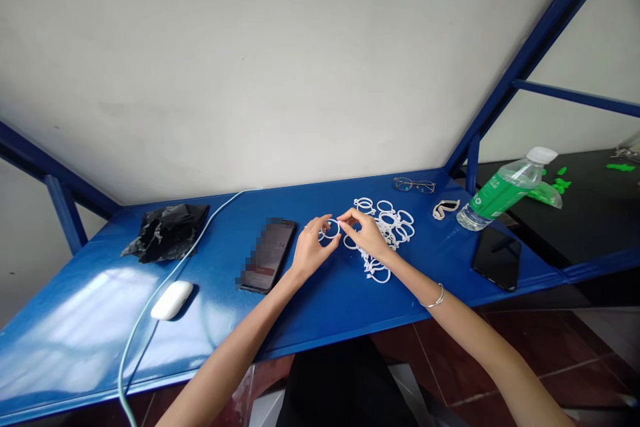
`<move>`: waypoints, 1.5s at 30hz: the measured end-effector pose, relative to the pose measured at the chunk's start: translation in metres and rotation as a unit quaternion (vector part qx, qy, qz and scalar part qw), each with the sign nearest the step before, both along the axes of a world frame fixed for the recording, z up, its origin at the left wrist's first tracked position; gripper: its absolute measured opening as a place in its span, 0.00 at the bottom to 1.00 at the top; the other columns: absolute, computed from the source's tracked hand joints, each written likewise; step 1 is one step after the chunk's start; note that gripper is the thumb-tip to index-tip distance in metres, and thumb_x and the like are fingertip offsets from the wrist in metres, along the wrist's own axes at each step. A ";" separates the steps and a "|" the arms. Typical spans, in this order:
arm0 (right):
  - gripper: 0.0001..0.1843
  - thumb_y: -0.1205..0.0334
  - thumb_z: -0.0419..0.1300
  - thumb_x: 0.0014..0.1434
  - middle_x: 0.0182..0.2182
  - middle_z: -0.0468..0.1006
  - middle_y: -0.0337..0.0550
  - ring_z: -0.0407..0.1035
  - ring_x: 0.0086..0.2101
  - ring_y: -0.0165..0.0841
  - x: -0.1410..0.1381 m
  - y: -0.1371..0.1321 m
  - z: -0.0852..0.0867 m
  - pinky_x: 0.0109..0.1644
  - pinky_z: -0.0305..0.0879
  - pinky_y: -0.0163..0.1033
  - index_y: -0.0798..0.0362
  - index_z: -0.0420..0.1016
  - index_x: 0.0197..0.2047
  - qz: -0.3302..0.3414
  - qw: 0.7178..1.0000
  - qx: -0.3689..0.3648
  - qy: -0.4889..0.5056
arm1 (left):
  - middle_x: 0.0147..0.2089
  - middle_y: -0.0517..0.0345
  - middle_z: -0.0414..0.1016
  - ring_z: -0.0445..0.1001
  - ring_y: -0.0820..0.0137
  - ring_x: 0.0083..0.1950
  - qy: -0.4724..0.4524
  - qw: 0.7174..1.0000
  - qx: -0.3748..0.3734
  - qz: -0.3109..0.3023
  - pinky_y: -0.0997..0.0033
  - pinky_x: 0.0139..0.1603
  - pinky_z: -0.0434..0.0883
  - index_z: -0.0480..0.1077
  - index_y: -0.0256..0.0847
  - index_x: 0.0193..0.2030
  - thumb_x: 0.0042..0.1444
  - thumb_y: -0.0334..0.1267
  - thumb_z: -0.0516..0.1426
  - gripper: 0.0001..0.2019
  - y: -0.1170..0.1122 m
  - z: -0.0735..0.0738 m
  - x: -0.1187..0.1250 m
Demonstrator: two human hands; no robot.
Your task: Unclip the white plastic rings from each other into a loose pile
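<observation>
A white plastic ring [329, 238], like a curtain ring, is held upright between my two hands above the blue tabletop. My left hand [311, 248] is closed round its left side, thumb at the lower edge. The fingertips of my right hand [367, 235] pinch the ring's upper right edge. Part of another white loop shows by the left fingers; I cannot make out whether it is separate. Just beyond and under my right hand lies a loose heap of white rings [389, 232] with small knobs or eyelets. My right hand and forearm hide some of them.
Left of my hands lie a dark phone [267, 255], a white earbud case [172, 300], a pale cable [187, 255] and a crumpled black bag [173, 232]. To the right are glasses [414, 185], a hair clip [445, 209], a water bottle [505, 192] and a black phone [497, 258].
</observation>
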State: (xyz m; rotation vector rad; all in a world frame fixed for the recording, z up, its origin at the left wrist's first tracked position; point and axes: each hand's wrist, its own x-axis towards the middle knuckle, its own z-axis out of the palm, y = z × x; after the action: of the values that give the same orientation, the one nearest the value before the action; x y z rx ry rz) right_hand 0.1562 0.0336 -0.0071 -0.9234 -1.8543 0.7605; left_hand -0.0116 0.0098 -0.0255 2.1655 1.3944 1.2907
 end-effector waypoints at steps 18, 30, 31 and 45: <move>0.08 0.68 0.53 0.61 0.36 0.78 0.42 0.72 0.37 0.33 -0.001 0.003 -0.008 0.43 0.67 0.39 0.51 0.73 0.40 0.000 0.996 0.018 -0.083 | 0.45 0.52 0.74 0.69 0.60 0.51 0.115 0.993 -0.007 0.040 0.61 0.49 0.68 0.67 0.41 0.48 0.54 0.32 0.58 0.13 0.003 -0.004 -0.002; 0.12 0.70 0.52 0.60 0.42 0.78 0.45 0.69 0.46 0.40 0.009 0.013 -0.011 0.51 0.63 0.48 0.52 0.74 0.43 -0.102 0.970 0.086 -0.204 | 0.47 0.47 0.69 0.65 0.55 0.52 0.179 0.976 -0.012 0.122 0.57 0.46 0.68 0.68 0.37 0.51 0.55 0.35 0.58 0.16 0.007 -0.011 -0.005; 0.12 0.70 0.52 0.60 0.42 0.78 0.46 0.68 0.46 0.41 0.011 0.015 -0.011 0.51 0.62 0.48 0.52 0.74 0.42 -0.124 0.963 0.093 -0.220 | 0.47 0.47 0.69 0.65 0.54 0.52 0.180 0.976 -0.013 0.125 0.57 0.45 0.68 0.68 0.37 0.51 0.55 0.35 0.58 0.16 0.007 -0.011 -0.005; 0.15 0.69 0.49 0.62 0.50 0.75 0.52 0.63 0.50 0.46 0.031 0.030 -0.021 0.52 0.54 0.52 0.56 0.77 0.41 -0.237 0.886 0.072 -0.392 | 0.49 0.46 0.68 0.65 0.54 0.53 0.234 0.961 -0.059 0.137 0.55 0.47 0.67 0.66 0.37 0.53 0.57 0.35 0.55 0.17 0.008 -0.014 -0.007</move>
State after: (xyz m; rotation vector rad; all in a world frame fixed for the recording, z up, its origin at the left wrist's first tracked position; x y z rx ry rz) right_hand 0.1872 0.0633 -0.0285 -1.6658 -2.1603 -0.0966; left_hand -0.0183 0.0175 -0.0391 2.3520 1.9518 0.7629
